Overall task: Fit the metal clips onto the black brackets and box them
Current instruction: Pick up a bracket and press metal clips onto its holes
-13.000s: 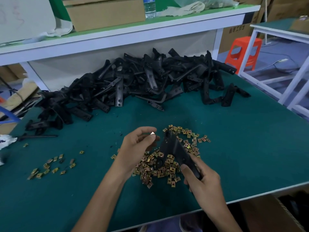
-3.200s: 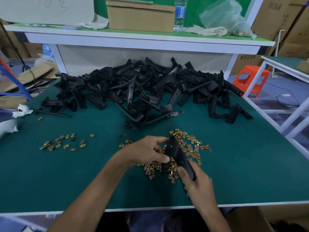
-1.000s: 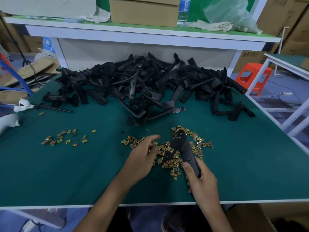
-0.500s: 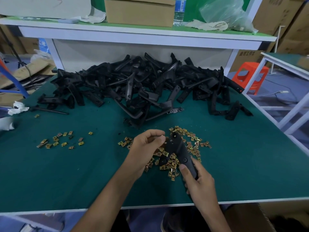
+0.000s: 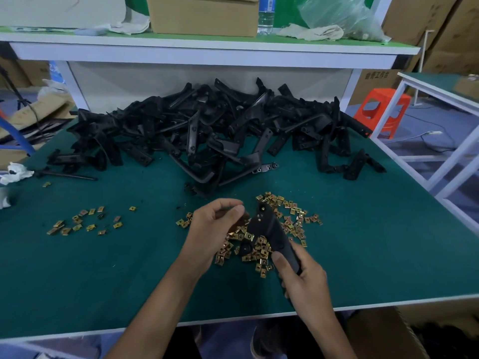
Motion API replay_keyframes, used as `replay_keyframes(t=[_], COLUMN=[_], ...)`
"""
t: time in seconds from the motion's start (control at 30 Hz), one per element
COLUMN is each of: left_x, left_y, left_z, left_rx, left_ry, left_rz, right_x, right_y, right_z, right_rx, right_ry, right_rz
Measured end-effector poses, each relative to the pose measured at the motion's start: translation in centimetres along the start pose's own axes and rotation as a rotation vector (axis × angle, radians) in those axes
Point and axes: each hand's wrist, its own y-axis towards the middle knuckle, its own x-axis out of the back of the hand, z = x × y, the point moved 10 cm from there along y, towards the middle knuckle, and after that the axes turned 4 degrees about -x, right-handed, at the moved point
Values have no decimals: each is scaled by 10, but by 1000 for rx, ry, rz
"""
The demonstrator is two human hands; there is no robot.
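With right hand [image 5: 305, 283] wrapped round the near end of one black bracket [image 5: 269, 229], holding it slanted above the green table [image 5: 388, 242]. With left hand [image 5: 210, 229] close by its far end, fingertips pinched together, likely on a clip, though too small to tell. Along the back of the table: a big heap of brackets [image 5: 207, 130], most seemingly still without clips. Under the held bracket: a pile of gold clips [image 5: 293, 218]; well off to the left, a smaller scatter [image 5: 85, 221]. Judging by that: early days, fitting under way on this piece, boxing not yet reached. Below the near edge, part of a cardboard box [image 5: 375, 330], contents hidden.
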Motion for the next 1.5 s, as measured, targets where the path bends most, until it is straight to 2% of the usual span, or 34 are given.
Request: replay_keyframes(t=[0.33, 1.1, 1.5], left_x=[-12, -18, -32], left_y=[-2, 8, 15], left_z=[-1, -9, -31], left_rx=[39, 31, 17], left_ry=[47, 276, 587], left_rz=[156, 323, 568], right_x=[0, -5, -9], right_y=[-1, 3, 8], right_z=[1, -1, 1], right_rx=[0, -6, 18], right_ry=[-11, -8, -17], right_rz=[-6, 41, 108])
